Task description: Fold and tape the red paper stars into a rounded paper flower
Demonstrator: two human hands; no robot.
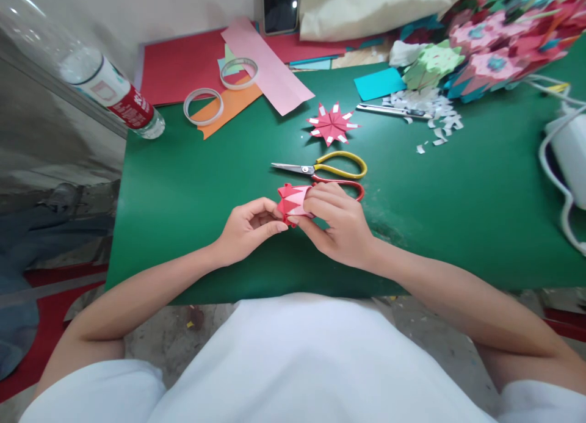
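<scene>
Between my hands, just above the green table, is a small folded paper flower in red and pink. My right hand wraps its fingers round the pink open end, some fingertips reaching inside. With thumb and fingers, my left hand pinches the red folded end. Right behind the flower lie scissors with one yellow and one red handle, the red one partly hidden by my right hand. Beyond them sits a red paper star with white strips on its points.
Two tape rolls rest on orange paper near red and pink sheets. A plastic bottle stands at the left edge. A utility knife, white paper scraps and finished paper flowers are back right, a white corded device far right.
</scene>
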